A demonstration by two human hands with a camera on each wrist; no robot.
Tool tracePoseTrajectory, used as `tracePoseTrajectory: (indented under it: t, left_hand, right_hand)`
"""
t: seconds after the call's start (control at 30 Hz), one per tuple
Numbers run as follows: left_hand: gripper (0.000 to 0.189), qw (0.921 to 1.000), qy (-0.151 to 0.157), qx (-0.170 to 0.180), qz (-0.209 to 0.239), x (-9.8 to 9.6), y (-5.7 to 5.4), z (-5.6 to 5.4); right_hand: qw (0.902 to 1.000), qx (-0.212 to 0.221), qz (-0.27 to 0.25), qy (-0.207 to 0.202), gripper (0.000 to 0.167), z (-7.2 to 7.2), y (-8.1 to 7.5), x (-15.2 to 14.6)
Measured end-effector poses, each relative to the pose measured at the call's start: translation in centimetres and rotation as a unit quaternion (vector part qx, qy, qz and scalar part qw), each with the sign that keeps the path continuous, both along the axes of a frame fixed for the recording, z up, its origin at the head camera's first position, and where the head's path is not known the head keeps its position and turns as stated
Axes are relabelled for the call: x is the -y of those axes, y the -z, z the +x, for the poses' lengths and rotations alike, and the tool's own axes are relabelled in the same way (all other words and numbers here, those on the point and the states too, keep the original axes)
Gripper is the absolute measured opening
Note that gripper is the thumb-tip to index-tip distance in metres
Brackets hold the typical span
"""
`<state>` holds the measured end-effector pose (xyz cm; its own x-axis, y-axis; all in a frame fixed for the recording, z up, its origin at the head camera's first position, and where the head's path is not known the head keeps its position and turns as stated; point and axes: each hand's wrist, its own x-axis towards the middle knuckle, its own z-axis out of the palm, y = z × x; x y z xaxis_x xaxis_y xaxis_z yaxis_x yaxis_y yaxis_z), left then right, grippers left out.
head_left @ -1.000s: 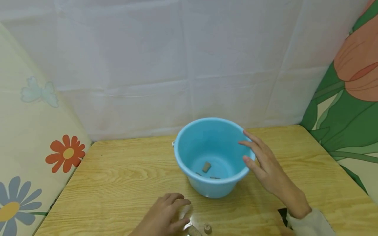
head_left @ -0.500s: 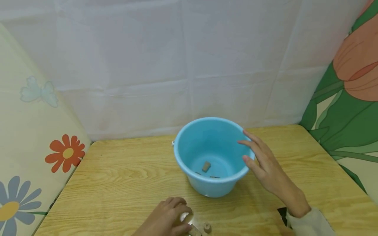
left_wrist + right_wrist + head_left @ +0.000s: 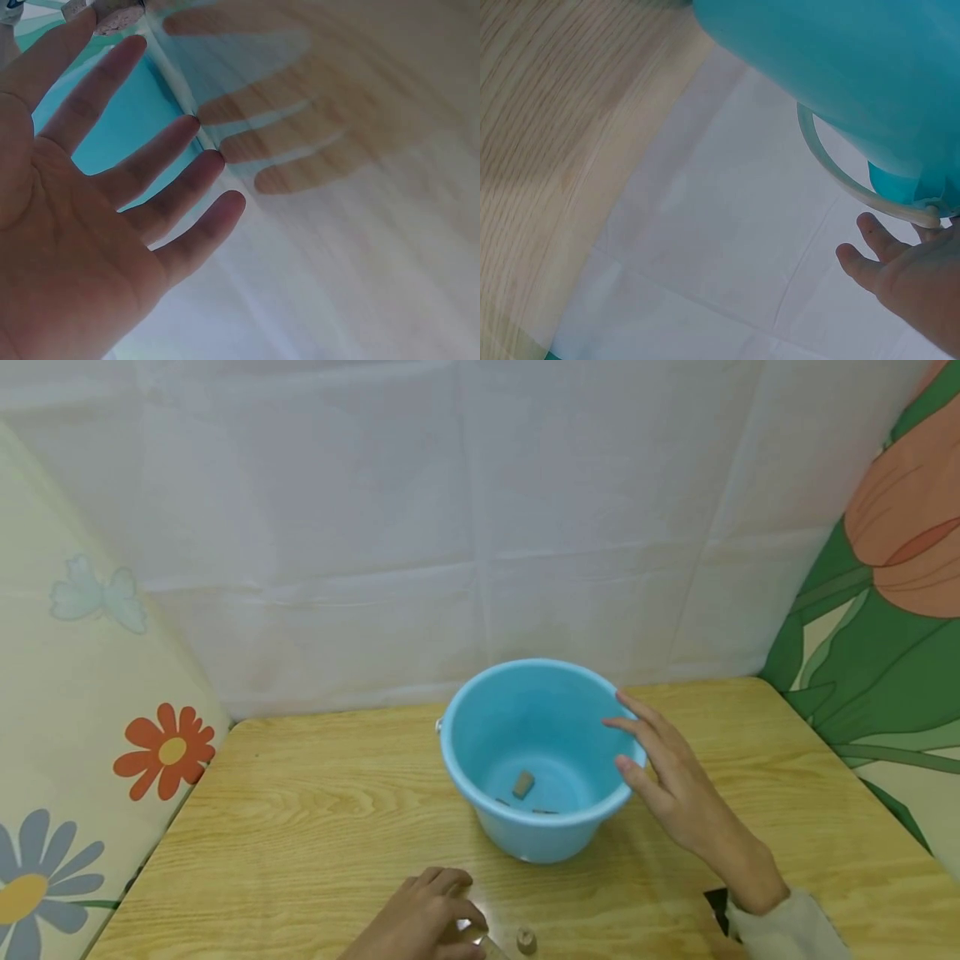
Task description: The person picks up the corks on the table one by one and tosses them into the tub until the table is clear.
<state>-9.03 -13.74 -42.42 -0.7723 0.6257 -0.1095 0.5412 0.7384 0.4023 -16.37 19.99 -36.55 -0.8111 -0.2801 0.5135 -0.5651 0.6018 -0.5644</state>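
In the head view my left hand is low on the wood-grain table, its thumb and finger at a small tan cork. The left wrist view has that cork between thumb and index tips, a pinch as far as I can see, while the other fingers spread out. A second cork stands just right of it. My right hand rests loosely at the right rim of a light blue bucket. Its lower fingers hang by the bucket's pale handle. One cork and partly hidden pieces lie inside.
A white cloth hangs behind the table. Flower-print panels stand at left and right. A black patch shows beside the right sleeve.
My left hand has lowered slightly, and its thumb and fingers have closed in on the cork. The right hand and the bucket have stayed put.
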Motion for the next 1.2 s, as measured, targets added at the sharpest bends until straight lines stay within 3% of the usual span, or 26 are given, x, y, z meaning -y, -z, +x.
tracePoseTrajectory:
  t: [0.23, 0.43, 0.6, 0.8, 1.03, 1.2]
  left_hand:
    - [0.024, 0.9998, -0.006, 0.017, 0.008, 0.15, -0.15, 0.07]
    - [0.021, 0.9999, 0.01, -0.008, 0.004, 0.22, -0.16, 0.28]
    - [0.022, 0.9999, 0.009, 0.011, -0.004, 0.26, -0.13, 0.28]
    - [0.022, 0.9993, 0.026, -0.027, 0.003, 0.35, 0.06, 0.33]
    - [0.024, 0.9999, 0.011, 0.013, -0.001, 0.16, -0.25, 0.17]
    - [0.024, 0.9998, 0.009, 0.014, 0.007, 0.17, -0.38, -0.07]
  right_hand:
    - [1.0, 0.001, -0.002, 0.0, 0.038, 0.07, 0.02, 0.01]
    - [1.0, 0.005, -0.001, 0.0, 0.038, 0.05, 0.0, -0.01]
    - [1.0, 0.009, 0.001, 0.004, 0.038, 0.03, 0.08, -0.02]
    - [0.9999, 0.01, 0.0, 0.006, 0.038, 0.06, 0.2, -0.02]
    - [1.0, 0.007, 0.001, 0.004, 0.038, 0.0, 0.29, -0.02]
    - [1.0, 0.006, 0.001, 0.003, 0.038, -0.01, 0.33, -0.04]
